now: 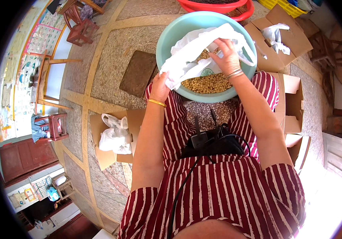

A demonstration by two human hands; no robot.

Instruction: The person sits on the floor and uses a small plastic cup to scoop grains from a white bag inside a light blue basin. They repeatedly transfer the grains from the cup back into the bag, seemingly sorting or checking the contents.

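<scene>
A pale green plastic basin [166, 53] stands in front of my knees, with many small yellow-brown kernels or beans [208, 83] in it. Over the basin lies a white plastic bag [186, 56] with a green printed mark. My left hand [160, 85] grips the bag's edge at the basin's left rim. Above the kernels, my right hand [226, 56] is at the bag's mouth, thumb and fingers bent near a fold; whether it pinches the plastic is not clear. Some kernels show through the bag's opening beside my right fingers.
Red basins [215, 6] stand beyond the green one, near a yellow crate [283, 7]. Open cardboard boxes [296, 38] lie to the right; another box [135, 119] at the left holds a white bag [115, 137]. A dark board [138, 73] lies on the floor beside the basin.
</scene>
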